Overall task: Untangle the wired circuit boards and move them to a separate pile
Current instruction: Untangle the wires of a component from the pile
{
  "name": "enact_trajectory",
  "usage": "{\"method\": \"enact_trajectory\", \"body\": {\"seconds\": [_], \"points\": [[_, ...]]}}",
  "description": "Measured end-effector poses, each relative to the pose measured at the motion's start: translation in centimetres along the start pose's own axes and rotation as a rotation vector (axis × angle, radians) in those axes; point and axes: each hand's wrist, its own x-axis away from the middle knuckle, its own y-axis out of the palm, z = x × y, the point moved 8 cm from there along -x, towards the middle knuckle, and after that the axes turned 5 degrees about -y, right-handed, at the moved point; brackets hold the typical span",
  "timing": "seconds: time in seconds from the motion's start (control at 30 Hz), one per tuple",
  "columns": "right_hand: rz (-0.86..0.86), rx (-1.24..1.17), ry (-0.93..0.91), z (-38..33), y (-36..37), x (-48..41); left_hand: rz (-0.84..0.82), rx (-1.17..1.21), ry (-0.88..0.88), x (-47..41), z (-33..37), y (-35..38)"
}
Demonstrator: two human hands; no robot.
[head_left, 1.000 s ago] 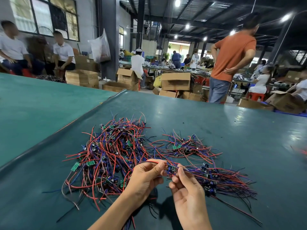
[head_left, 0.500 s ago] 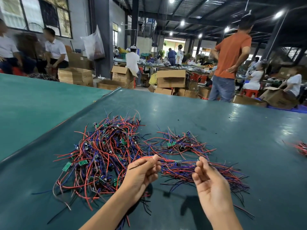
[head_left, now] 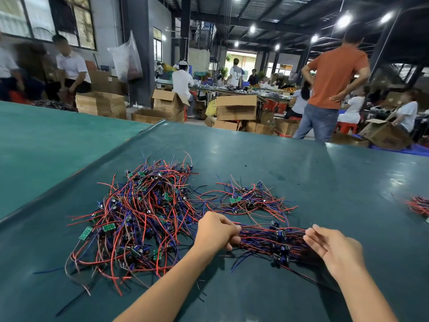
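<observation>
Head cam: a big tangle (head_left: 144,217) of red, blue and black leads with small green boards sat left of centre on the green table (head_left: 267,159). A smaller clump (head_left: 246,201) lay just behind the hands. A bundle (head_left: 274,240) with its leads lying parallel stretched between the hands, nearer the person. Left hand (head_left: 216,231) was clenched around the bundle's left end. Right hand (head_left: 334,247) was relaxed, fingers nearly straight, tips at the bundle's right end; couldn't tell if they touched it. A stray pile (head_left: 417,205) sat at the far right edge.

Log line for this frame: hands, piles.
left hand grips bundle end | right hand open at other end | tangled pile at left
</observation>
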Motion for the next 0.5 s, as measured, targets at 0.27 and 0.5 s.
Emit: {"method": "enact_trajectory", "body": {"seconds": [0.27, 0.5], "points": [[0.090, -0.089, 0.037, 1.0, -1.1, -0.8, 0.085, -0.583, 0.149, 1.6, 1.5, -1.7], [0.208, -0.002, -0.449, -2.0, -0.6, 1.2, 0.372, -0.725, 0.458, 5.0, 4.3, -9.9]]}}
